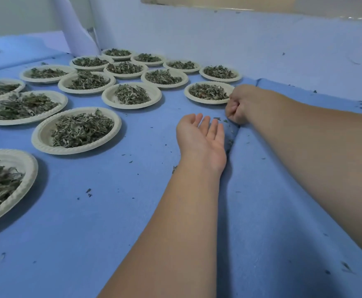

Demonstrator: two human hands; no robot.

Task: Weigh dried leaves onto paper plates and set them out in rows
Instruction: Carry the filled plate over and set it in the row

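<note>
Fingers [206,125] of my left hand [201,140] are lying spread, palm up; right hand [239,104] is curling closed, contents untellable, beside round cream paper plates [208,100] of dried green leaves [208,91] on wrinkled blue cloth [111,201].

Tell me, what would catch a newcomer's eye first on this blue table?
First, the rows of paper plates heaped with dried leaves, spreading across the left and far side of the blue cloth. Next, the two bare hands at centre right: the left hand lies open, palm up, while the right hand is curled shut beside the nearest right-hand plate, over a fold in the cloth.
</note>
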